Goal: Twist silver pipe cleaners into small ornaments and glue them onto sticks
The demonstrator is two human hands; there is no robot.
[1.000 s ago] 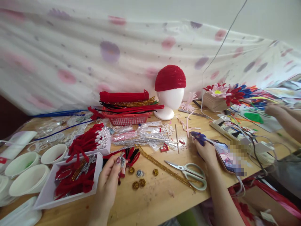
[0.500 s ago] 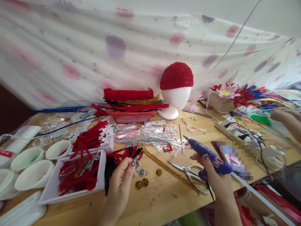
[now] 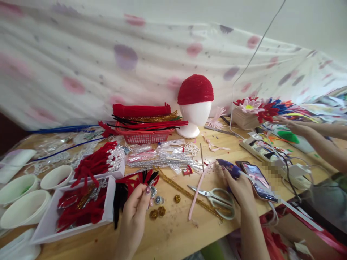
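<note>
My left hand [image 3: 134, 207] is closed in a pinch on a red and black pipe-cleaner piece with a silver ornament [image 3: 141, 180], just above the wooden table [image 3: 173, 231]. My right hand [image 3: 238, 184] is wrapped round a blue glue gun [image 3: 227, 167], its nozzle pointing left and low over the table. A pink pipe cleaner [image 3: 196, 191] lies curved by the nozzle. White-handled scissors [image 3: 215, 196] lie just left of my right hand, and a phone [image 3: 257, 177] lies to its right. Small gold and silver ornaments [image 3: 158, 209] sit on the table beside my left hand.
A white tray of red pieces [image 3: 70, 213], white cups [image 3: 24, 206], a pearl-tipped red bundle [image 3: 100, 160] and a red basket of pipe cleaners [image 3: 145, 135] fill the left and middle. A foam head with a red cap [image 3: 195, 104] stands behind. Another person's arms [image 3: 317, 139] reach in at right, near paper flowers [image 3: 260, 106].
My right hand has lowered the glue gun back towards the table beside the phone. A pink pipe cleaner now lies by the nozzle. My left hand keeps its pinch, shifted slightly.
</note>
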